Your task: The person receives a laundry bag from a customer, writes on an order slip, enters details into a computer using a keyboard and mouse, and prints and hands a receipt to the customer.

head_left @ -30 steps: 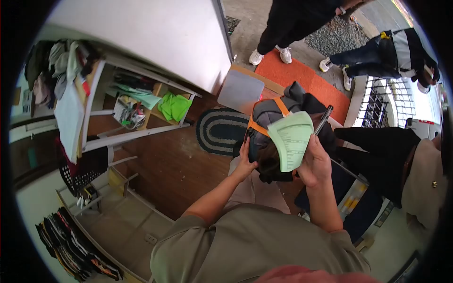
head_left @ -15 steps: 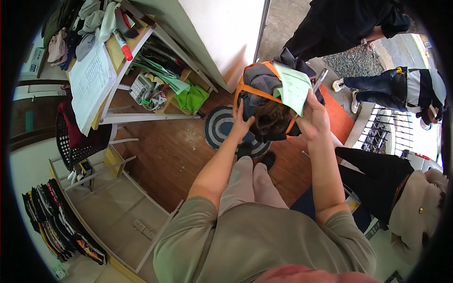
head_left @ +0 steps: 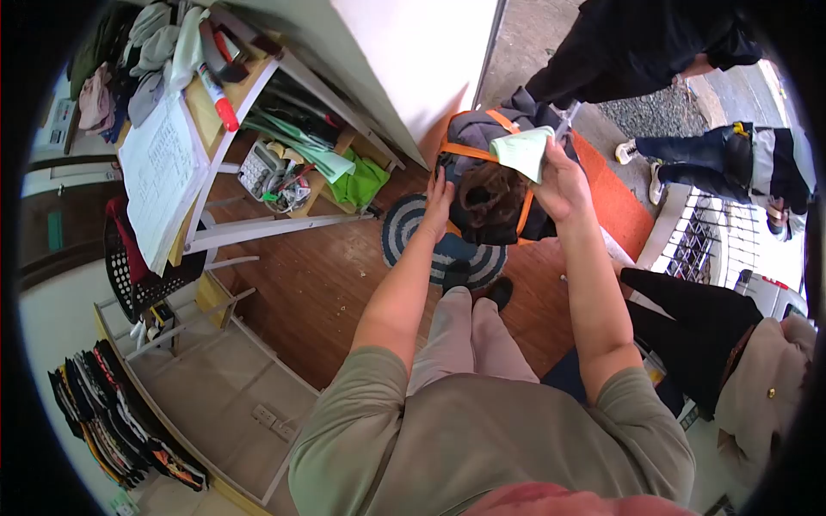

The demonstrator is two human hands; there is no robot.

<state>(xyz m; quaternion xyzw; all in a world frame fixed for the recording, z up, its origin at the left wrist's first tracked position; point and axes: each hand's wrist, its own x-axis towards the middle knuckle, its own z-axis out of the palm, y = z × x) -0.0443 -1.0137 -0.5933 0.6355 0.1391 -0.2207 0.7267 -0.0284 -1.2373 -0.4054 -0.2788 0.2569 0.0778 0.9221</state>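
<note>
A grey bag (head_left: 477,133) with orange straps is in front of me, a dark brown, tousled bundle (head_left: 490,196) on its near side. My left hand (head_left: 440,204) rests against the bag's left edge, fingers stretched out. Folded pale green paper (head_left: 523,153) is pinched in my right hand (head_left: 564,185), over the bag's right part. Something thin and metallic shows just beyond those fingers; I cannot tell what holds it. What supports the bag is hidden.
At left stands a desk with a written paper stack (head_left: 163,176) and a red-capped marker (head_left: 219,101). Below are a calculator (head_left: 255,172) and a green cloth (head_left: 361,181). A round striped rug (head_left: 403,228) lies underfoot. People stand at right, one in black (head_left: 637,52) nearest the doorway.
The green paper has folded over and tilted in my right hand, where it was spread flat before. My left fingers have straightened along the bag's edge. The metallic object has shifted slightly left.
</note>
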